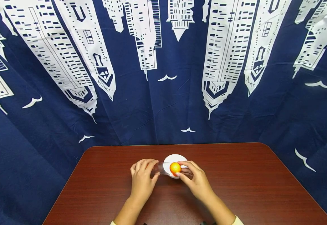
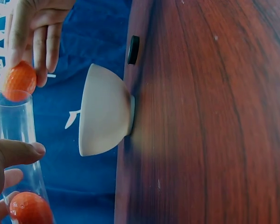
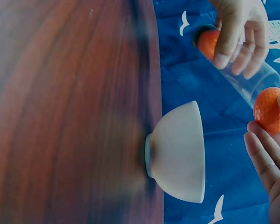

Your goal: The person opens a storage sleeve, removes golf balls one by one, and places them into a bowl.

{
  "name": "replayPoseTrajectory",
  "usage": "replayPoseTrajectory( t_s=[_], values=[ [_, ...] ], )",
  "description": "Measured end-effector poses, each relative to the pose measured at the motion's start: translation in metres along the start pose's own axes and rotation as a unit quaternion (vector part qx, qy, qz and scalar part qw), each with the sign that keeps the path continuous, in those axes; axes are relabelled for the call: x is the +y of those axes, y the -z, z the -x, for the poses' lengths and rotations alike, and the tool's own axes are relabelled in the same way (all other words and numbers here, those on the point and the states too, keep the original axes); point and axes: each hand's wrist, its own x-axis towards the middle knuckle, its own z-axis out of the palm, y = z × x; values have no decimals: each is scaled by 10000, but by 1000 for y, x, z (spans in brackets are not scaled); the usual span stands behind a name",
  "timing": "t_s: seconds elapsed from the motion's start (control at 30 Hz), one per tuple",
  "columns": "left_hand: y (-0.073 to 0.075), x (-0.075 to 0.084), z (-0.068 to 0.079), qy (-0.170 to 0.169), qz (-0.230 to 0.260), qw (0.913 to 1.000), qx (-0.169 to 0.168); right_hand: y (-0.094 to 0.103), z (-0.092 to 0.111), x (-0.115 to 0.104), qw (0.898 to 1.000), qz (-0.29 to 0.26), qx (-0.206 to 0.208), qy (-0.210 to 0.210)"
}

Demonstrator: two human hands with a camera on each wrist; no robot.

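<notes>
My left hand (image 1: 143, 179) grips a clear tube (image 1: 162, 168) held sideways above the table. Inside its far end sits an orange golf ball (image 2: 31, 208), which the left fingers hide in the head view. Another dimpled orange golf ball (image 1: 175, 168) is pinched between the thumb and fingers of my right hand (image 1: 198, 182), right at the tube's open mouth. Below and behind both hands stands a white bowl (image 1: 171, 158), upright on the table; the right wrist view shows its side (image 3: 179, 154). Whether the bowl holds anything is hidden.
The brown wooden table (image 1: 236, 175) has rounded far corners. On it, a small black disc (image 2: 133, 50) shows near the bowl in the left wrist view. A dark blue cloth (image 1: 163, 109) printed with white buildings and birds hangs behind the far edge.
</notes>
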Motion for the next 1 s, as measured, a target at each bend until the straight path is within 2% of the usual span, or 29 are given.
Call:
replayPoseTrajectory(
  t_s=[0.33,0.63,0.8,1.0],
  values=[
    [3,-6,1,678,545,9959,-259,7,-13,10,10000,-4,-47,-71],
    [2,-8,1,1183,1020,9864,-515,2,-24,13,9976,328,-487,-354],
    [1,-7,1,1263,1178,9835,-532,-1,-29,22,9944,603,-843,-201],
    [-1,-8,1,1359,1470,9783,-526,-7,-33,26,9849,1345,-1083,126]
  ],
)
